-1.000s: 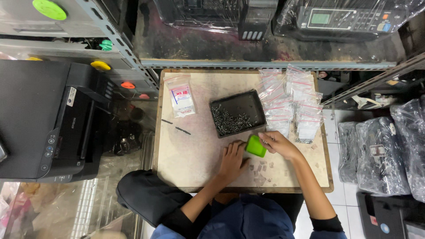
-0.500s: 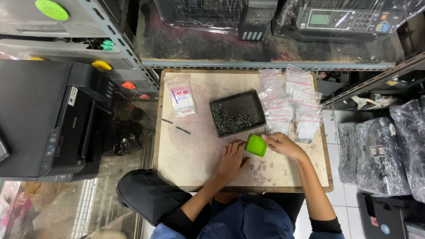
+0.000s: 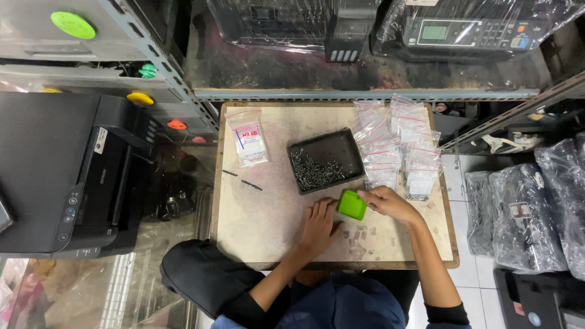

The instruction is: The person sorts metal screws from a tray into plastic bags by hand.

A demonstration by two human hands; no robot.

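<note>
Shelving: a grey metal rack (image 3: 365,94) runs along the far edge of the bench, with plastic-wrapped office machines (image 3: 469,27) on it.
Printer: a black printer (image 3: 67,170) stands to the left of the bench, well apart from the hands.
Wrapped bundles: dark machines in clear plastic (image 3: 536,207) sit on the tiled floor to the right.
Bench: a small wooden bench (image 3: 274,213) with a worn pale top carries all the small things.
Tray: a black rectangular tray (image 3: 326,159) lies tilted near the bench's middle, small metal screws (image 3: 311,173) heaped in its near half.
Bags: a pile of clear zip bags (image 3: 396,143) with red seal lines lies just right of the tray; one more printed bag (image 3: 247,137) lies apart at the far left.
Left hand: the left hand (image 3: 320,225) rests flat on the bench, fingers spread loosely, fingertips touching the green scoop's near side.
Right hand: the right hand (image 3: 387,204) closes its fingers on the scoop's right edge.
Scoop: the small green plastic scoop (image 3: 351,205) sits between both hands, just in front of the tray.
Scraps: small pale bits (image 3: 359,234) lie on the bench below the scoop.
</note>
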